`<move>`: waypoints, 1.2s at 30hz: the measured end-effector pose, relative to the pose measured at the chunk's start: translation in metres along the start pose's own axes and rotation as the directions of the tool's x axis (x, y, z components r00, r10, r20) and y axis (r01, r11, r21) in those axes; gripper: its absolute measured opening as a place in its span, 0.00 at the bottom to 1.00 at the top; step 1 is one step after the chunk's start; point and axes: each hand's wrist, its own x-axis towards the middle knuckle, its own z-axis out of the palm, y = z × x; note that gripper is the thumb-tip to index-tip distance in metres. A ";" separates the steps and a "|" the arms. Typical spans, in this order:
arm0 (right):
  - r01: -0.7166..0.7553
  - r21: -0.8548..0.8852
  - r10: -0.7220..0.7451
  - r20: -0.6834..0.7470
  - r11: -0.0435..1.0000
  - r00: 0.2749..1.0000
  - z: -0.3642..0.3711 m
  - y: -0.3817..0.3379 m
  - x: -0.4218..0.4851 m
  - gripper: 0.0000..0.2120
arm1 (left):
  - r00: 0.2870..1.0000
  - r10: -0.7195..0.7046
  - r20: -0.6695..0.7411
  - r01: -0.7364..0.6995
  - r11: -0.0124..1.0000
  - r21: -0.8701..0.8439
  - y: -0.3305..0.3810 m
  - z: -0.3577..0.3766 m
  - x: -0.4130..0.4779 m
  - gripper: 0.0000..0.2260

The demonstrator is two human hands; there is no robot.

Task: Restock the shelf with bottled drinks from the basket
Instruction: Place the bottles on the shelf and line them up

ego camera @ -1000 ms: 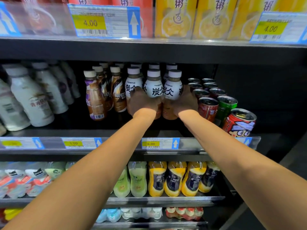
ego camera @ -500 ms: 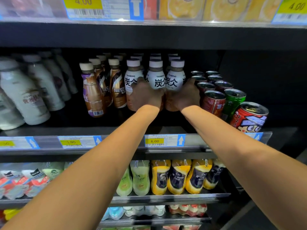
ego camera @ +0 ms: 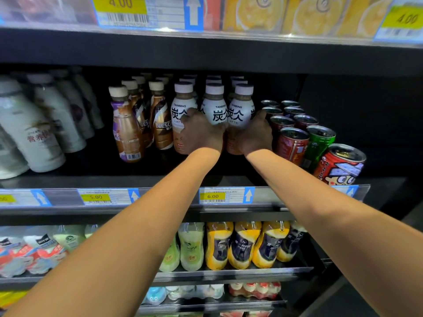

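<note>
Three white-labelled latte bottles stand in a front row on the dark middle shelf [ego camera: 160,179], with more rows behind. My left hand [ego camera: 201,133] is wrapped around the lower part of the left latte bottle [ego camera: 183,110] and reaches toward the middle latte bottle [ego camera: 214,108]. My right hand [ego camera: 256,133] grips the right latte bottle [ego camera: 242,110] from its right side. All three bottles are upright and pressed close together. The basket is out of view.
Brown coffee bottles [ego camera: 126,129] stand just left of the lattes, and white milk bottles [ego camera: 29,133] further left. Red and green cans [ego camera: 295,143] crowd the right side. Price strips [ego camera: 219,195] line the shelf edge. Yellow and green bottles [ego camera: 240,245] fill the shelf below.
The view has tilted down slightly, so the shelf sits higher in frame. Both hands stay on the front latte bottles, which have shifted a little deeper on the shelf.
</note>
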 end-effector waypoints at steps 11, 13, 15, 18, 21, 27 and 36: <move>0.065 -0.264 -0.039 0.103 0.962 0.994 -0.038 -0.018 -0.024 0.23 | 0.986 0.062 0.153 -0.081 0.990 0.118 0.013 -0.034 -0.010 0.12; 0.141 -0.336 -0.089 0.163 0.931 0.983 -0.062 -0.020 -0.038 0.14 | 0.955 0.160 0.251 -0.213 0.957 0.199 0.019 -0.046 -0.024 0.11; 0.259 -0.380 -0.196 0.196 0.888 0.961 -0.089 -0.017 -0.062 0.10 | 0.894 0.299 0.333 -0.380 0.901 0.210 0.023 -0.058 -0.050 0.10; 0.418 -0.531 -0.384 0.180 0.737 0.906 -0.132 -0.006 -0.107 0.12 | 0.765 0.550 0.335 -0.619 0.772 0.145 0.029 -0.072 -0.101 0.12; 0.416 -0.693 -0.395 0.202 0.589 0.896 -0.173 0.017 -0.145 0.09 | 0.597 0.697 0.398 -0.792 0.590 0.155 0.044 -0.072 -0.152 0.13; 0.111 -0.863 -0.204 0.009 0.492 0.979 -0.250 0.103 -0.214 0.09 | 0.255 0.804 0.538 -0.955 0.298 0.008 0.069 -0.023 -0.244 0.10; -0.358 -0.870 0.199 -0.306 0.339 0.931 -0.345 0.253 -0.299 0.15 | -0.145 0.723 0.675 -0.973 0.018 -0.228 0.102 0.106 -0.391 0.06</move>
